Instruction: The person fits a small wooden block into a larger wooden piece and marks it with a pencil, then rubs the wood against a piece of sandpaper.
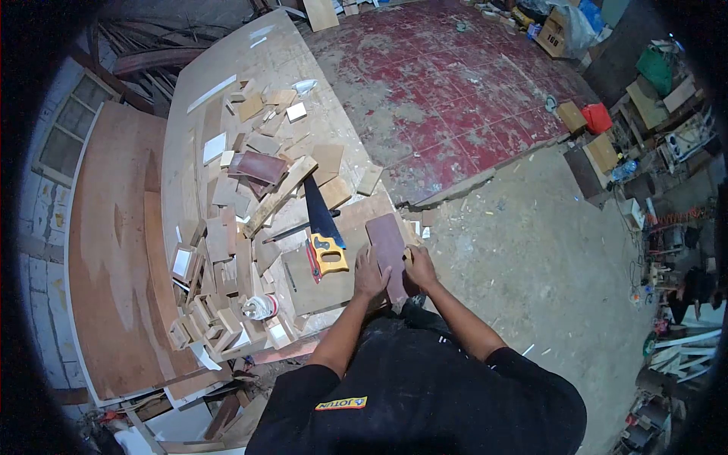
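Observation:
A dark reddish-brown board (pixel 385 241) lies at the near right corner of the plywood workbench (pixel 205 83). My left hand (pixel 369 276) rests flat on the board's left side, pressing it down. My right hand (pixel 420 265) grips its right edge and seems to pinch something small and pale, too small to identify. Just left of my hands lies a handsaw with a black blade (pixel 321 212) and a yellow handle (pixel 328 255). A pencil (pixel 290 277) lies on the light board left of the saw.
Several wood offcuts and small open box frames (pixel 227 250) cover the bench middle. A white tape roll (pixel 261 307) sits near the front. A large plywood sheet (pixel 114 250) leans at left. Red tiled floor (pixel 455 83) and concrete lie beyond, cluttered shelves at right.

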Action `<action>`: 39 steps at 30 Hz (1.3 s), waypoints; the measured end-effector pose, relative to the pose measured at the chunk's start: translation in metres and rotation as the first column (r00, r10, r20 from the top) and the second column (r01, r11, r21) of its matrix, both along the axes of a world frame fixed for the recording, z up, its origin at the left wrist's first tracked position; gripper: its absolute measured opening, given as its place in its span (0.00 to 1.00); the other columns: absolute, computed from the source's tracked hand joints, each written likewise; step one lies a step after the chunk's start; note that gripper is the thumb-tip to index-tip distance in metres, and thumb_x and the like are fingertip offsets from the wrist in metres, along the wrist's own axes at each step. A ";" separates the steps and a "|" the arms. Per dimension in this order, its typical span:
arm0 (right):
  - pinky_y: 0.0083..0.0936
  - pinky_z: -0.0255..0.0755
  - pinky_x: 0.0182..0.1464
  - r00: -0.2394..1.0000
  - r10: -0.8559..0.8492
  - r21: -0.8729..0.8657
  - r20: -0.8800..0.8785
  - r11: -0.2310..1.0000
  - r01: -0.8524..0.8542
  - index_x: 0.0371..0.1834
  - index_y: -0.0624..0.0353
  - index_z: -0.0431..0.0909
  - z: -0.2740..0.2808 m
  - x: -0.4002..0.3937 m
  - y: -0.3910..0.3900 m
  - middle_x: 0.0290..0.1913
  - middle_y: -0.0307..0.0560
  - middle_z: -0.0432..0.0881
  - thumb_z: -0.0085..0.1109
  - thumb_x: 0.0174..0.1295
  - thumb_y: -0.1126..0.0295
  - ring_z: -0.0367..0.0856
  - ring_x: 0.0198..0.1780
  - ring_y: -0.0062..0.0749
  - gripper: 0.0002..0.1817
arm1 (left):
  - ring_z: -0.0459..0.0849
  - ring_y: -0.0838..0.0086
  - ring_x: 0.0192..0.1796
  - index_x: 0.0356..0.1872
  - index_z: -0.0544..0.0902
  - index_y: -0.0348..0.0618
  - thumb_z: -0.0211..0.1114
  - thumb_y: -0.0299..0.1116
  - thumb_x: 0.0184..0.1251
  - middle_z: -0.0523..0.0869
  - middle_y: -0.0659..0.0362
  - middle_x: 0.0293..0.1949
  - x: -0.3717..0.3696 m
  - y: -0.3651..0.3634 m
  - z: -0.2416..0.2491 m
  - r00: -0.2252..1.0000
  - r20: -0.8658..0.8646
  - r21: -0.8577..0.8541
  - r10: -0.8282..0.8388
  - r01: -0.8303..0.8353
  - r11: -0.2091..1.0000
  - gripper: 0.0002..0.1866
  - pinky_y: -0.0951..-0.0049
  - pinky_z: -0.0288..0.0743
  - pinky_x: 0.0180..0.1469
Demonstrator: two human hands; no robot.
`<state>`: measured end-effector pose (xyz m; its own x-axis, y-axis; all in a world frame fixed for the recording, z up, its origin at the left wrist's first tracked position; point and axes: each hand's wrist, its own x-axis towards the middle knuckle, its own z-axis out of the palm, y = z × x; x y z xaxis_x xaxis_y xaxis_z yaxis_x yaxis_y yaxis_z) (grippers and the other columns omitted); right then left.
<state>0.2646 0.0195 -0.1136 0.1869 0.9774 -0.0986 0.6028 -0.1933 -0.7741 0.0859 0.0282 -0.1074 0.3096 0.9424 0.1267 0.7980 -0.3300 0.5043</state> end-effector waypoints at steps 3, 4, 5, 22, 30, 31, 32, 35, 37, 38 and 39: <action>0.46 0.70 0.58 0.997 0.076 -0.068 -0.029 0.995 -0.078 0.59 0.62 0.72 0.002 -0.004 0.008 0.50 0.67 0.74 0.52 0.59 0.67 0.75 0.54 0.63 0.23 | 0.52 0.42 0.74 0.73 0.52 0.34 0.67 0.45 0.59 0.54 0.36 0.72 0.002 0.014 -0.015 0.999 0.050 -0.073 0.013 -0.010 0.997 0.47 0.52 0.48 0.75; 0.46 0.71 0.57 0.996 0.091 -0.065 -0.019 0.994 -0.092 0.58 0.62 0.72 0.003 -0.006 0.010 0.50 0.67 0.74 0.53 0.59 0.67 0.75 0.54 0.62 0.23 | 0.52 0.42 0.74 0.73 0.52 0.34 0.67 0.45 0.59 0.54 0.36 0.72 0.001 0.016 -0.018 0.998 0.054 -0.075 0.013 -0.009 0.997 0.47 0.52 0.48 0.75; 0.46 0.71 0.56 0.994 0.105 -0.063 -0.008 0.992 -0.105 0.57 0.62 0.72 0.003 -0.007 0.010 0.50 0.67 0.74 0.53 0.60 0.66 0.75 0.53 0.62 0.22 | 0.49 0.43 0.75 0.74 0.50 0.36 0.66 0.47 0.59 0.52 0.36 0.73 0.000 0.016 -0.021 1.000 0.005 -0.098 -0.007 0.007 0.995 0.48 0.51 0.45 0.76; 0.43 0.73 0.52 0.997 -0.076 0.015 -0.003 0.997 0.076 0.55 0.57 0.73 0.001 -0.022 0.012 0.47 0.59 0.79 0.62 0.57 0.69 0.78 0.50 0.57 0.22 | 0.40 0.50 0.79 0.77 0.45 0.42 0.57 0.56 0.62 0.44 0.41 0.77 0.007 0.024 -0.015 0.928 -0.354 -0.269 -0.113 0.015 0.963 0.49 0.47 0.29 0.77; 0.43 0.73 0.48 0.979 -0.073 0.136 0.189 0.990 0.048 0.49 0.58 0.76 -0.002 -0.041 0.022 0.42 0.56 0.78 0.63 0.54 0.70 0.78 0.47 0.54 0.18 | 0.40 0.54 0.79 0.77 0.49 0.49 0.54 0.51 0.66 0.45 0.45 0.77 0.005 0.025 -0.021 0.941 -0.330 -0.258 -0.074 -0.014 0.966 0.42 0.50 0.30 0.77; 0.44 0.73 0.47 0.974 -0.051 0.119 0.221 0.993 0.026 0.48 0.58 0.76 -0.002 -0.041 0.025 0.42 0.56 0.76 0.63 0.54 0.70 0.77 0.46 0.54 0.17 | 0.40 0.54 0.79 0.77 0.49 0.49 0.54 0.51 0.66 0.45 0.45 0.77 0.005 0.027 -0.024 0.942 -0.329 -0.255 -0.070 -0.018 0.967 0.42 0.50 0.30 0.77; 0.44 0.73 0.47 0.968 -0.032 0.096 0.250 0.995 0.008 0.48 0.57 0.76 -0.003 -0.042 0.024 0.42 0.56 0.75 0.63 0.54 0.71 0.77 0.45 0.54 0.17 | 0.41 0.55 0.79 0.77 0.49 0.50 0.53 0.50 0.67 0.45 0.46 0.77 0.004 0.026 -0.027 0.949 -0.311 -0.246 -0.058 -0.021 0.969 0.41 0.51 0.30 0.77; 0.45 0.73 0.47 0.974 -0.025 0.084 0.226 0.996 0.006 0.50 0.55 0.77 -0.001 -0.042 0.022 0.43 0.57 0.74 0.63 0.54 0.69 0.76 0.46 0.55 0.18 | 0.42 0.56 0.79 0.77 0.49 0.50 0.51 0.48 0.69 0.46 0.47 0.77 0.004 0.025 -0.024 0.949 -0.310 -0.239 -0.052 -0.025 0.971 0.38 0.52 0.32 0.77; 0.45 0.74 0.47 0.973 -0.014 0.077 0.231 0.997 -0.004 0.51 0.54 0.77 0.004 -0.045 0.019 0.43 0.57 0.74 0.63 0.54 0.69 0.76 0.46 0.55 0.19 | 0.42 0.56 0.79 0.77 0.49 0.50 0.50 0.48 0.70 0.46 0.47 0.77 0.003 0.025 -0.023 0.943 -0.327 -0.238 -0.056 -0.025 0.971 0.38 0.52 0.32 0.77; 0.45 0.74 0.47 0.966 0.001 0.056 0.257 0.998 -0.015 0.52 0.54 0.77 0.006 -0.046 0.015 0.43 0.57 0.74 0.63 0.55 0.68 0.76 0.47 0.55 0.20 | 0.43 0.55 0.79 0.77 0.48 0.50 0.50 0.48 0.70 0.46 0.47 0.77 0.004 0.023 -0.023 0.946 -0.320 -0.230 -0.050 -0.027 0.973 0.38 0.52 0.33 0.77; 0.45 0.74 0.47 0.958 0.020 0.034 0.286 0.999 -0.031 0.54 0.53 0.77 0.007 -0.045 0.014 0.43 0.56 0.74 0.63 0.55 0.68 0.76 0.47 0.54 0.21 | 0.43 0.55 0.79 0.77 0.48 0.50 0.50 0.48 0.70 0.47 0.47 0.77 0.006 0.023 -0.023 0.950 -0.311 -0.223 -0.039 -0.033 0.974 0.38 0.52 0.33 0.77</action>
<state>0.2194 0.0330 -0.1071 0.1767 0.9842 -0.0077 0.8044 -0.1489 -0.5752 0.0919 0.0512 -0.1302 0.3023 0.9342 -0.1894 0.9258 -0.2405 0.2915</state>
